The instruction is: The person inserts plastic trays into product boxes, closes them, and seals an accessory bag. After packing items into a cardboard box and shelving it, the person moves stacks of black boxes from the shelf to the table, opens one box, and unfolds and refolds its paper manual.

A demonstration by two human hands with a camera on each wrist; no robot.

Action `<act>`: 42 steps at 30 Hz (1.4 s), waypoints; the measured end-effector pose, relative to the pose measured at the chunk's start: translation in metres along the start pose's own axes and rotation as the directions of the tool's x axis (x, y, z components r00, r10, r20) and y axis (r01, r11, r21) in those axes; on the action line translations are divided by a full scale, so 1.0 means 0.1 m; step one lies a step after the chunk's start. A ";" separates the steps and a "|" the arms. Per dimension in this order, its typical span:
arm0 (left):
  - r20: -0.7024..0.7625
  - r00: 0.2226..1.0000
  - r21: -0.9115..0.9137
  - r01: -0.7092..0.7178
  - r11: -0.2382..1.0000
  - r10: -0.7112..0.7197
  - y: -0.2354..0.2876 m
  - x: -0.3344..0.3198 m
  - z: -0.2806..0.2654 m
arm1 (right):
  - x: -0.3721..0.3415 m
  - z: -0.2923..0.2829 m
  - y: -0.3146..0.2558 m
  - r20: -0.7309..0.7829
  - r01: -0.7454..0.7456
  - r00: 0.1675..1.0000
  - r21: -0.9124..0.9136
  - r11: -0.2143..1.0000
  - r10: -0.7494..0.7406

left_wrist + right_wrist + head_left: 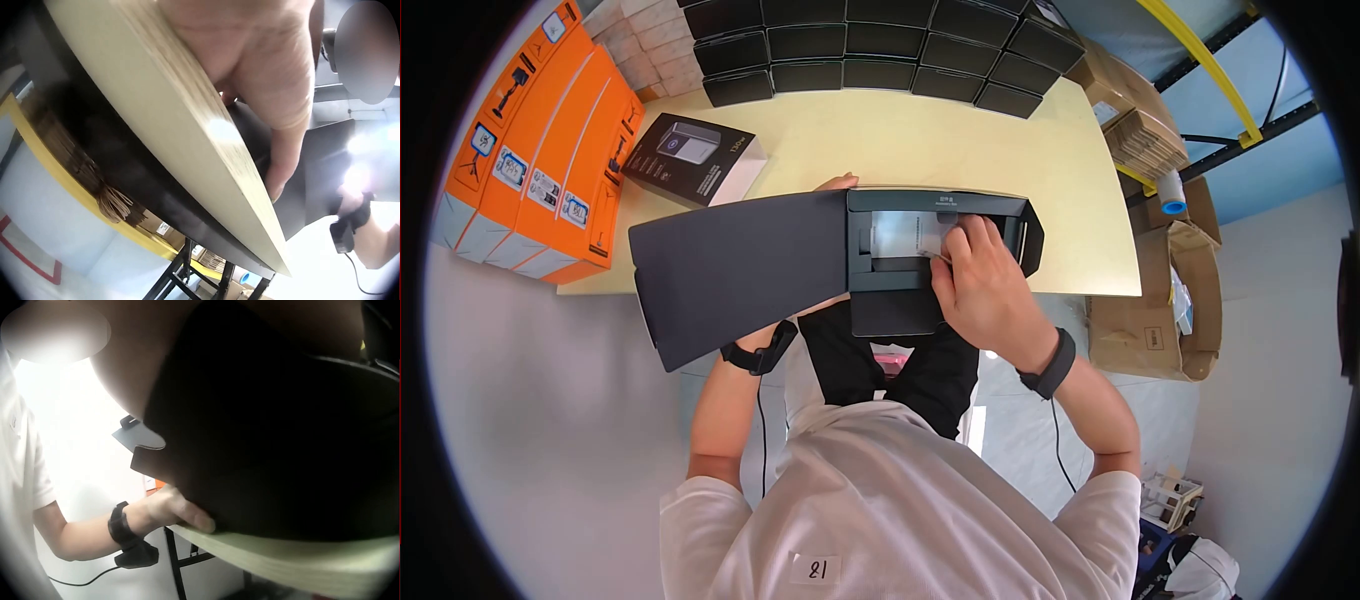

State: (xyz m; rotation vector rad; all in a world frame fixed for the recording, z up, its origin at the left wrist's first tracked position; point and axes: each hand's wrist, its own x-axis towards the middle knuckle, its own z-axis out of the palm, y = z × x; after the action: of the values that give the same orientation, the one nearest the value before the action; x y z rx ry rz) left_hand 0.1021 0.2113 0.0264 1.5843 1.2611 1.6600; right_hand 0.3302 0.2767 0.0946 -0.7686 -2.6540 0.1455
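Observation:
An opened black box (893, 312) lies at the table's near edge, its wide dark lid (740, 270) folded out to the left. Inside it, a white packet (905, 234) sits in a recess below a panel with small print. My left hand (269, 69) grips the box from its left side, mostly hidden under the lid in the head view; its fingertips show at the far edge. My right hand (985, 290) reaches into the box with curled fingers and thumb at the packet's right end. I cannot tell whether they pinch it. The box blocks those fingertips in the right wrist view.
A closed black retail box (690, 155) lies at the table's left, beside stacked orange boxes (540, 150). Rows of black boxes (845, 40) line the back of the table (1080, 230). Cardboard cartons (1155, 310) stand on the right.

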 end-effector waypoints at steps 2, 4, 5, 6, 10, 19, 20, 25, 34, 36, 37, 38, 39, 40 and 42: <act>-0.009 1.000 -0.020 0.000 1.000 0.000 0.04 -0.01 -0.01 | -0.01 0.04 -0.01 -0.196 0.024 0.980 0.019 1.000 -0.020; 0.116 0.993 0.529 -0.081 0.844 0.023 0.14 -0.04 -0.09 | 0.02 -0.09 0.01 -0.132 0.003 0.991 -0.042 0.999 -0.008; 0.118 0.993 0.530 -0.083 0.844 0.023 0.13 -0.05 -0.10 | 0.04 -0.18 0.03 -0.071 -0.018 0.997 -0.106 0.994 0.010; 0.130 0.991 0.617 -0.079 0.783 -0.003 0.12 -0.06 -0.11 | 0.05 -0.26 0.05 -0.075 -0.022 0.997 -0.107 0.994 0.014; 0.116 0.988 0.687 -0.007 0.727 -0.101 0.10 -0.07 -0.09 | 0.05 -0.53 0.21 -0.120 -0.130 0.979 0.249 0.960 0.164; 0.089 0.988 0.610 -0.153 0.777 0.125 0.14 0.02 -0.03 | -0.39 -0.62 0.99 0.115 -0.426 0.685 0.864 0.267 0.720; 0.098 0.989 0.609 -0.151 0.779 0.115 0.15 0.02 -0.03 | -0.46 -0.57 1.11 0.115 -0.427 0.658 0.871 0.243 0.744; 0.116 0.992 0.625 -0.119 0.772 0.059 0.20 0.02 -0.04 | -0.56 -0.26 1.43 0.007 -0.684 0.601 0.523 0.509 0.800; 0.142 0.989 0.664 -0.072 0.744 -0.030 0.28 0.00 -0.06 | 0.11 -0.56 0.14 -0.051 0.257 0.962 -0.159 0.953 -0.268; 0.142 0.989 0.663 -0.067 0.745 -0.037 0.29 0.00 -0.06 | 0.22 -0.34 0.17 0.186 0.339 0.937 -0.290 0.895 -0.295; 0.140 0.989 0.663 -0.063 0.746 -0.041 0.29 -0.01 -0.06 | 0.26 -0.29 0.15 0.188 0.347 0.935 -0.291 0.892 -0.302; 0.135 0.990 0.663 -0.057 0.747 -0.044 0.29 -0.01 -0.06 | 0.30 -0.25 0.14 0.248 0.348 0.928 -0.309 0.885 -0.278; 0.132 0.990 0.662 -0.051 0.748 -0.049 0.29 -0.02 -0.06 | 0.33 -0.21 0.13 0.309 0.349 0.918 -0.326 0.878 -0.250; 0.130 0.990 0.659 -0.044 0.751 -0.056 0.29 -0.02 -0.06 | 0.35 -0.17 0.12 0.313 0.355 0.915 -0.326 0.876 -0.254; 0.132 0.989 0.652 -0.034 0.758 -0.070 0.29 -0.02 -0.06 | 0.37 -0.12 0.12 0.347 0.402 0.900 -0.424 0.811 -0.265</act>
State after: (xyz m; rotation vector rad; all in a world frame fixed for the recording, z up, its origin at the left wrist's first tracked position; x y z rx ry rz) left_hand 0.1035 0.1949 0.0515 2.0270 1.8984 1.0909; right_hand 0.3116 0.3060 0.1149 -0.4111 -3.0865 -0.5813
